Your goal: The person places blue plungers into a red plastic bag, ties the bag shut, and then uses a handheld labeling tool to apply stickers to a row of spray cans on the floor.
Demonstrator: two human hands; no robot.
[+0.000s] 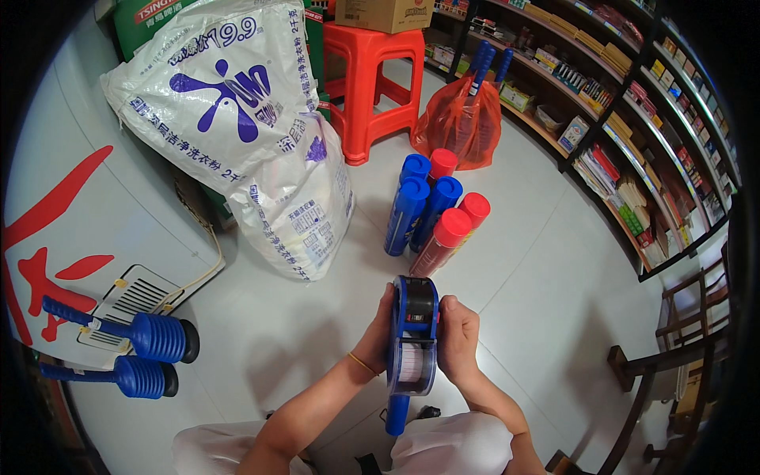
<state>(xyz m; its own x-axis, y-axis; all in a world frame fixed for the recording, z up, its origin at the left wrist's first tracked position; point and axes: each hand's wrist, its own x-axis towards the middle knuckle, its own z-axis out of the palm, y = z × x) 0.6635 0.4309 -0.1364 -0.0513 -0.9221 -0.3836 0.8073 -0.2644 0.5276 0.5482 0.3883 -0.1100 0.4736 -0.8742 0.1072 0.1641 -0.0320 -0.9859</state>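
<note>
A blue and black handheld price labeler (pixel 411 344), with a roll of labels behind a clear cover, is held between both hands over the floor. My left hand (pixel 378 332) grips its left side, and my right hand (pixel 459 338) is closed against its right side, thumb up. Just beyond it several spray cans stand in a cluster on the tiles, among them a blue-capped can (pixel 407 214) and a red-capped can (pixel 442 240). The undersides of both hands are partly hidden.
Left are a white woven sack (pixel 237 136), a white appliance (pixel 65 208) and two blue plungers (pixel 157 337), (pixel 139 377). Ahead stand a red plastic stool (pixel 374 89) and a red bag with blue-handled items (pixel 460 127). Stocked shelves (pixel 599 119) and a dark wooden chair (pixel 671 356) are right.
</note>
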